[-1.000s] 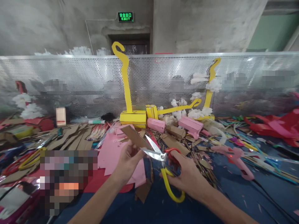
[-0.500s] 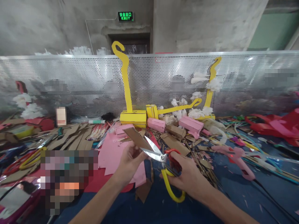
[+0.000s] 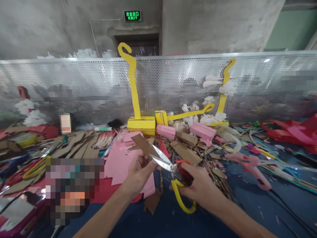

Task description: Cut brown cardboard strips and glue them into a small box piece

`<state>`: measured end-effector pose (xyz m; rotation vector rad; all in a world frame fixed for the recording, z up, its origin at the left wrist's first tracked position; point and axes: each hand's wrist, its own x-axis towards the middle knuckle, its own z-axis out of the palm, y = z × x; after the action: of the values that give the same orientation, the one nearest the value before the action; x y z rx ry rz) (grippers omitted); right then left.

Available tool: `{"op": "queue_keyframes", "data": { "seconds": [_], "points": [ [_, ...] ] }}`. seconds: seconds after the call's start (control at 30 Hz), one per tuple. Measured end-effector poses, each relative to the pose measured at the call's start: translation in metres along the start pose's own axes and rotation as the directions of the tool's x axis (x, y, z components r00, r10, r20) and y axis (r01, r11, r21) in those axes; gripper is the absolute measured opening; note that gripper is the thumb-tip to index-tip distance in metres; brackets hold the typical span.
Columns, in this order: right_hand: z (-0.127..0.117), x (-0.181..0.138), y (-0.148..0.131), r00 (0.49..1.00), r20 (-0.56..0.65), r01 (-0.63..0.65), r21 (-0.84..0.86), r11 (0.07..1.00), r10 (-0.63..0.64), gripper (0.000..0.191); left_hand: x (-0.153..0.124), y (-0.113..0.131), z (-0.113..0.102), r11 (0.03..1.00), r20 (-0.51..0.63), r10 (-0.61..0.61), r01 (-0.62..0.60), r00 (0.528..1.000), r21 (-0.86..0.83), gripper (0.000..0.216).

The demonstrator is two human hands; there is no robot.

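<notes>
My left hand point(image 3: 141, 172) pinches a strip of brown cardboard point(image 3: 143, 144), which slants up and to the left. Closed round the handles of a pair of scissors point(image 3: 164, 162) is my right hand point(image 3: 194, 183); one handle is red, the other yellow. The silver blades are parted, and the cardboard's near end lies at them, close to my left fingertips. Whether the blades bite into it I cannot tell. Below my left hand, pink sheets point(image 3: 119, 158) lie over a red one.
Behind stand a yellow hook-topped stand point(image 3: 133, 92) and pink boxes point(image 3: 203, 131), before a perforated metal screen point(image 3: 99, 76). A pink glue gun point(image 3: 250, 167) with a black cord lies right. Cardboard scraps point(image 3: 215, 168) litter the blue table point(image 3: 138, 221). More cardboard strips point(image 3: 74, 143) lie left.
The scissor blades are slightly closer together than before. Both hands stay in nearly the same place, and the cardboard strip has hardly moved.
</notes>
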<state>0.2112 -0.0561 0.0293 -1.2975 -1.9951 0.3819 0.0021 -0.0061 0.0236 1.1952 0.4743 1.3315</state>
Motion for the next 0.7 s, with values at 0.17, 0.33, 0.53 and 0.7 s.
{"op": "queue_keyframes", "data": {
  "seconds": [0.17, 0.33, 0.53, 0.7],
  "points": [
    [0.0008, -0.0008, -0.0003, 1.0, 0.003, -0.014, 0.018, 1.0, 0.014, 0.035, -0.0008, 0.0025, 0.0042, 0.998, -0.022, -0.017, 0.016, 1.0, -0.055, 0.022],
    [0.0022, 0.0002, -0.0015, 0.999, 0.012, -0.047, 0.051, 0.998, 0.046, 0.037, 0.0, 0.0042, 0.0058, 0.996, -0.051, -0.03, 0.026, 0.998, -0.085, 0.025],
    [0.0052, -0.0004, 0.0036, 0.998, 0.022, -0.063, 0.072, 0.995, 0.062, 0.034, -0.0004, 0.0032, 0.0039, 0.993, -0.03, -0.04, 0.037, 0.999, -0.114, 0.024],
    [0.0082, 0.0012, 0.0061, 0.997, -0.032, -0.07, 0.102, 0.992, 0.073, 0.035, -0.0033, 0.0019, 0.0068, 0.99, -0.005, -0.062, 0.061, 0.998, -0.131, 0.02]
  ]
}}
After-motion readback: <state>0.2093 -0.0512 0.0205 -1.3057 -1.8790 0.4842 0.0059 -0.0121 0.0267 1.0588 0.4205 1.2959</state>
